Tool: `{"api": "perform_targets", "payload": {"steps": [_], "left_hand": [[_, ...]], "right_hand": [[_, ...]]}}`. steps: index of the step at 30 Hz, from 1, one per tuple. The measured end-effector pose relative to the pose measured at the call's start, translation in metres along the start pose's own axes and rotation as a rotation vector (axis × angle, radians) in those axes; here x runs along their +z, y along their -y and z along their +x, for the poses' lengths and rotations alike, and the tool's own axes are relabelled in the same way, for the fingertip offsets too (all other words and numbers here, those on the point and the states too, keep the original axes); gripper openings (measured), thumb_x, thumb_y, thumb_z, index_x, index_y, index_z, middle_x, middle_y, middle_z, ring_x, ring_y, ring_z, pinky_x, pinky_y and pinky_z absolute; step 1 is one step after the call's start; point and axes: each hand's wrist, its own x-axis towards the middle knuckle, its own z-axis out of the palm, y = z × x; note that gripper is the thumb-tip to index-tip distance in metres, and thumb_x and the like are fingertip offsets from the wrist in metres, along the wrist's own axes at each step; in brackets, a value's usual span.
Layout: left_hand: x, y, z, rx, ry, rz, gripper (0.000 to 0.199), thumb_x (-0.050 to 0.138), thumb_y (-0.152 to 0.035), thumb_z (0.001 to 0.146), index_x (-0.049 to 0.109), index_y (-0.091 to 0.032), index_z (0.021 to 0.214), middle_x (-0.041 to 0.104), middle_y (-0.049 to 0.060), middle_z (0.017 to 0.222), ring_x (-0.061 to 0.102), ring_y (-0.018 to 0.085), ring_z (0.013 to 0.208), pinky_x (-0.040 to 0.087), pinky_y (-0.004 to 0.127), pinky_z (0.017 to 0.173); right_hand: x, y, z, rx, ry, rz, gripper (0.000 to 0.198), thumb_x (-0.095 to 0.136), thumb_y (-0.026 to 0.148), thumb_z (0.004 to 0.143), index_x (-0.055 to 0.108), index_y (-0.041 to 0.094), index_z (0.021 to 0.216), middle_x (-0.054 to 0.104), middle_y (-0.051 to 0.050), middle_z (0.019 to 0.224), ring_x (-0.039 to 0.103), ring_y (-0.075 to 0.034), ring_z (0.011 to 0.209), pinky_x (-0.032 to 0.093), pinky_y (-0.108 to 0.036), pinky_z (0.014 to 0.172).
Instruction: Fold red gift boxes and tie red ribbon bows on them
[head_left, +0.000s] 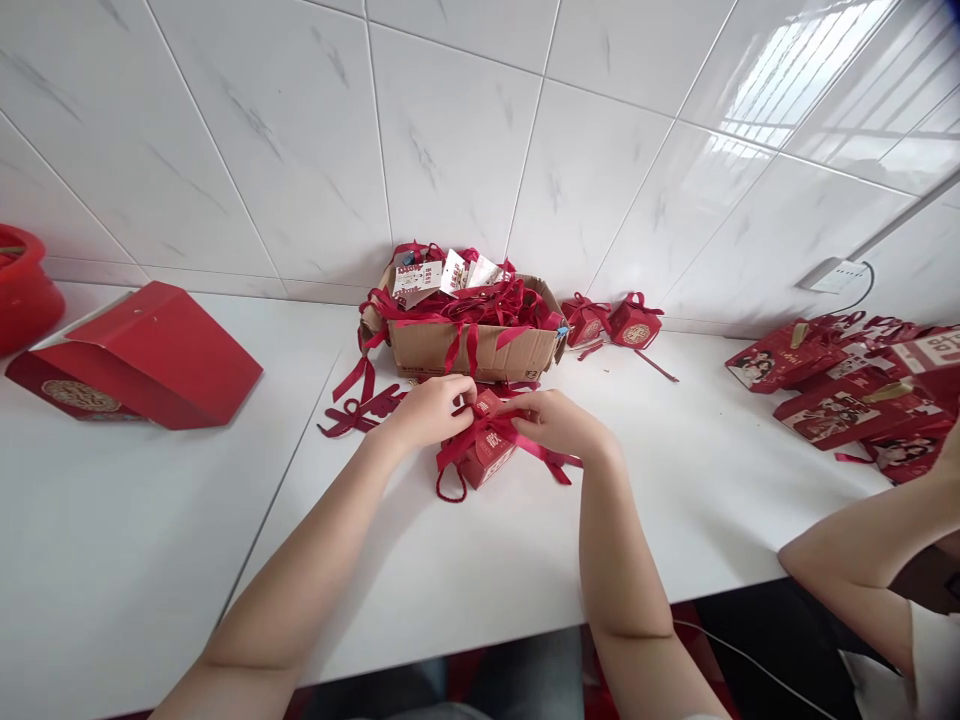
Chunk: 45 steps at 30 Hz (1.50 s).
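In the head view, the left hand (439,408) and right hand (559,422), fingers curled nearly closed, pinch ribbon (469,438) on a small red box (489,460), between the front and back edges of the table (420,580).

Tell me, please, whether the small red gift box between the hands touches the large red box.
Apart. The head view plainly shows white tabletop between the small red gift box and the large red box.
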Motion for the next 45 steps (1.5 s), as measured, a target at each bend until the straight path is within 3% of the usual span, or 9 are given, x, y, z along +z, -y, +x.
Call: {"api": "perform_targets", "payload": {"steps": [4,7,14,19,26,31,39,45], "left_hand": [[-0.006,0.0,-0.003,-0.027,0.058,-0.145,0.007,0.049,-0.023,0.075,0.055,-0.021,0.079,0.063,-0.001,0.076,0.054,0.014,0.065,0.041,0.025,0.059],[-0.011,-0.001,-0.005,-0.061,0.111,-0.213,0.01,0.05,-0.024,0.076,0.056,-0.021,0.083,0.06,-0.002,0.07,0.052,0.013,0.06,0.04,0.024,0.056],[-0.014,0.0,-0.005,-0.053,0.196,-0.257,0.023,0.054,-0.032,0.081,0.068,-0.023,0.097,0.07,0.0,0.095,0.06,0.014,0.073,0.047,0.024,0.063],[-0.011,0.006,-0.003,-0.063,0.158,-0.27,0.022,0.055,-0.034,0.084,0.071,-0.022,0.093,0.072,0.003,0.099,0.065,0.019,0.086,0.051,0.027,0.071],[-0.008,0.002,-0.001,-0.041,0.086,-0.218,0.02,0.057,-0.034,0.083,0.072,-0.021,0.085,0.071,0.003,0.087,0.062,0.016,0.073,0.048,0.026,0.065],[-0.003,0.0,0.002,-0.055,0.044,-0.221,0.02,0.057,-0.034,0.084,0.071,-0.02,0.081,0.071,0.003,0.087,0.063,0.016,0.074,0.048,0.027,0.066],[0.011,-0.008,0.005,-0.079,-0.044,-0.198,0.018,0.054,-0.026,0.081,0.069,-0.019,0.077,0.072,0.004,0.085,0.064,0.018,0.075,0.05,0.029,0.069],[0.018,-0.006,0.006,-0.09,-0.069,-0.186,0.016,0.056,-0.026,0.081,0.068,-0.018,0.076,0.071,0.004,0.082,0.062,0.017,0.071,0.049,0.03,0.069]], "right_hand": [[0.004,-0.008,0.005,-0.027,-0.04,0.01,0.027,0.052,0.02,0.084,0.074,0.024,0.099,0.063,-0.004,0.1,0.056,-0.014,0.083,0.044,-0.026,0.073],[0.006,-0.008,0.007,-0.056,-0.043,0.025,0.016,0.059,0.025,0.081,0.071,0.021,0.091,0.062,-0.004,0.099,0.056,-0.013,0.082,0.045,-0.026,0.073],[0.005,0.003,0.005,-0.089,0.042,0.1,0.033,0.049,0.018,0.087,0.069,0.027,0.112,0.07,0.0,0.098,0.059,-0.013,0.081,0.044,-0.025,0.07],[0.004,0.007,0.005,-0.144,0.097,0.037,0.038,0.046,0.017,0.089,0.071,0.029,0.114,0.071,0.0,0.096,0.058,-0.015,0.082,0.043,-0.026,0.072],[0.011,0.008,0.008,-0.117,0.198,-0.045,0.048,0.04,0.01,0.087,0.068,0.032,0.119,0.069,0.0,0.096,0.052,-0.013,0.074,0.038,-0.025,0.066],[0.015,0.009,0.008,-0.056,0.193,-0.169,0.054,0.038,0.007,0.084,0.069,0.037,0.116,0.067,0.001,0.092,0.044,-0.012,0.067,0.032,-0.025,0.06],[0.021,0.01,0.009,-0.04,0.195,-0.329,0.048,0.036,0.01,0.087,0.07,0.036,0.109,0.064,-0.001,0.082,0.044,-0.013,0.061,0.026,-0.027,0.056],[0.022,0.009,0.01,-0.039,0.195,-0.26,0.049,0.038,0.009,0.085,0.071,0.038,0.109,0.067,0.0,0.084,0.046,-0.013,0.061,0.029,-0.026,0.056]]}}
